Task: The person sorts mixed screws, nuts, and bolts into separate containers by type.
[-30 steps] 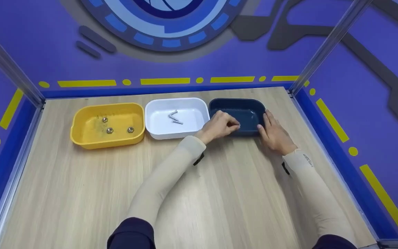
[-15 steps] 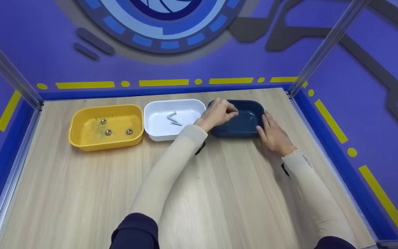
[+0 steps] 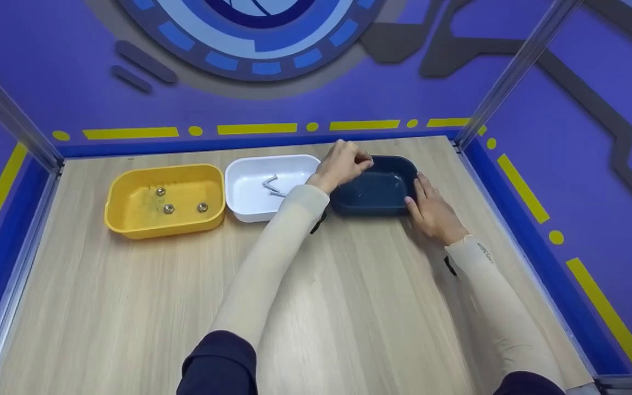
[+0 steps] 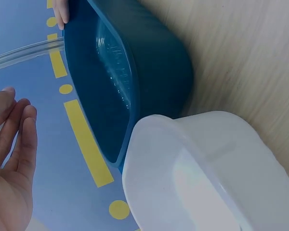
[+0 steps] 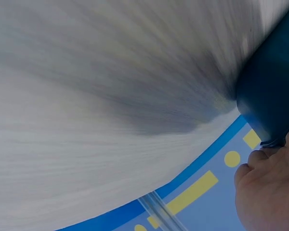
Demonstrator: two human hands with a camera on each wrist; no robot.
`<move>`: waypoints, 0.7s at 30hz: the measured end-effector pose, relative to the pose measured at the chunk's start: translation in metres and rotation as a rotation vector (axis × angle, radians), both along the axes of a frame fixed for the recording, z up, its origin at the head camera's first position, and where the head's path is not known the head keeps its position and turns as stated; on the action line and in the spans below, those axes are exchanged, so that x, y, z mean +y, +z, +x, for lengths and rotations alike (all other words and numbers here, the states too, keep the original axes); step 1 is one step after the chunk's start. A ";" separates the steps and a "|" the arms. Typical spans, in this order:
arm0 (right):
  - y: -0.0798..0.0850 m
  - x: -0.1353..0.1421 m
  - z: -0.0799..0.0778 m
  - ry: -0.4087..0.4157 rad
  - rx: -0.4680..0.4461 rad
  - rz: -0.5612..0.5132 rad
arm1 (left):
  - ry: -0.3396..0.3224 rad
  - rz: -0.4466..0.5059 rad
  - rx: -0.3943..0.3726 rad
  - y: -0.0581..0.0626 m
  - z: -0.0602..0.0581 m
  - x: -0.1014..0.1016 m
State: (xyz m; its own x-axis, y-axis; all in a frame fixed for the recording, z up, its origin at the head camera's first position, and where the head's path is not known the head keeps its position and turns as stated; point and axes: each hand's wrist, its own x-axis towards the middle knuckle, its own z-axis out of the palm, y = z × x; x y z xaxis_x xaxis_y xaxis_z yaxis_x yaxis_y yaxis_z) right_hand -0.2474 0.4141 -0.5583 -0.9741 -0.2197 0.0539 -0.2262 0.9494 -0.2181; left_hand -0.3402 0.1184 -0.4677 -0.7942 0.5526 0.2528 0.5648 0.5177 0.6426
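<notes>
My left hand [image 3: 343,163] is raised over the back left part of a dark blue bin [image 3: 373,211]. Its thumb and fingers are drawn together at the tips; I cannot tell whether a small thing is pinched there. In the left wrist view the left hand [image 4: 14,163] stands apart from the bin's rim [image 4: 130,67], fingers bent. My right hand [image 3: 434,214] rests against that bin's right side, fingers straight along the rim and thumb at the front corner. In the right wrist view the right hand [image 5: 269,187] touches the bin's edge.
Left of the dark bin stands a white bin [image 3: 250,216] with a few bolts [image 3: 270,184] in it. Beside that is a yellow bin [image 3: 168,230] holding three metal nuts [image 3: 169,209]. All stand on a wooden table [image 3: 349,307] before blue walls [image 3: 294,104].
My left hand has risen from inside the dark bin toward its back left corner, fingertips together throughout. The right hand stays at the bin's right side. The view shifts slightly.
</notes>
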 end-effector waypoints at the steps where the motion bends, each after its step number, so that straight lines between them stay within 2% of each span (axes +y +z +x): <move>1: 0.000 0.000 0.000 0.000 0.001 0.002 | -0.003 0.001 0.000 0.000 0.000 0.001; 21: 0.000 -0.001 0.001 -0.010 0.004 -0.011 | -0.012 -0.010 -0.008 0.006 0.003 0.003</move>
